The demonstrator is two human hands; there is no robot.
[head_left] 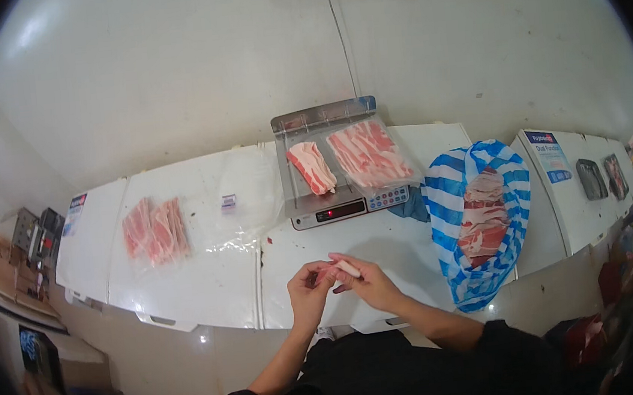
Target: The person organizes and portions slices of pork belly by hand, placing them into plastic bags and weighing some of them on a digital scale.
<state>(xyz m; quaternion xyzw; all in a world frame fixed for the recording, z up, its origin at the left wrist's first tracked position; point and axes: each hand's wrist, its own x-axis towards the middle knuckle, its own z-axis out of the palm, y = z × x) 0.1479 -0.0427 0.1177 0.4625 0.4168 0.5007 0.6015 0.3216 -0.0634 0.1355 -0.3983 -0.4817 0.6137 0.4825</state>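
My left hand [308,287] and my right hand [370,281] meet over the front of the white chest freezer top, fingers pinched together. Between them is a pale pink slice of meat [346,268], mostly covered by my fingers. Beyond my hands stands a steel digital scale [331,216] with a lit display. On its pan lie a narrow stack of streaky meat slices [312,168] and, to the right, a broad clear pack of sliced meat [370,155].
To the right, a blue-and-white striped plastic bag [448,220] lies open around more meat slices [483,217]. Bagged meat slices [156,231] sit at left, beside clear plastic bags [245,204] with a small label. Two black trays [591,178] rest far right. A wall rises behind.
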